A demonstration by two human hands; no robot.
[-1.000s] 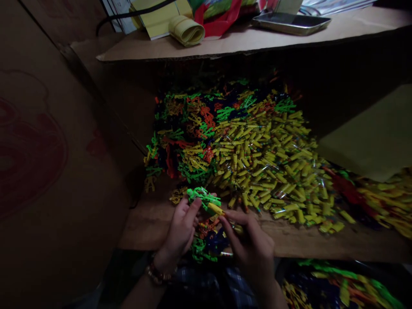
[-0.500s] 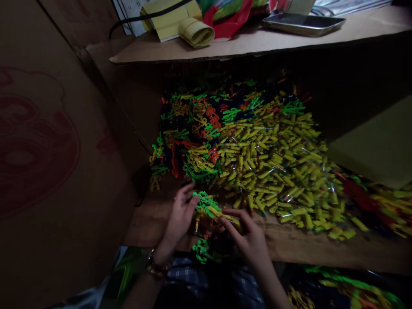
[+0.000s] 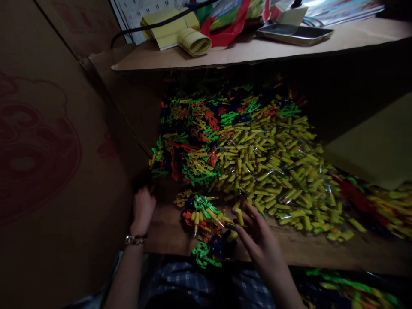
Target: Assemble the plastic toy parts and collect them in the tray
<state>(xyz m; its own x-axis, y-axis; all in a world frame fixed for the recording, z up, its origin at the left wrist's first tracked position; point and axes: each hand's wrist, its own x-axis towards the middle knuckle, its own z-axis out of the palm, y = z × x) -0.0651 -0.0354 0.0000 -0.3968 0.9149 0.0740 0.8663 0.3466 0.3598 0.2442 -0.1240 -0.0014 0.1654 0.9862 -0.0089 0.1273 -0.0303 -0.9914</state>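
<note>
My left hand, with a bracelet at its wrist, is closed in the dark beside the left cardboard wall. Its fingertips are in shadow, and what they hold is hidden. My right hand has thumb and fingers around a small yellow roll at the right side of a small heap. That heap holds bright green plastic figures, orange pieces, dark blue pieces and several yellow rolls in clear wrap. Another green cluster lies at the board's front edge.
Behind the hands spreads a large pile of yellow rolls, with coloured plastic figures to its left. A cardboard shelf overhangs it, bearing a metal tray and a rolled yellow sheet. Cardboard walls the left side.
My left hand has left the small heap and moved left to the wall. A yellow figure there no longer shows. My right hand has shifted slightly right, with a yellow roll now upright in its fingers.
</note>
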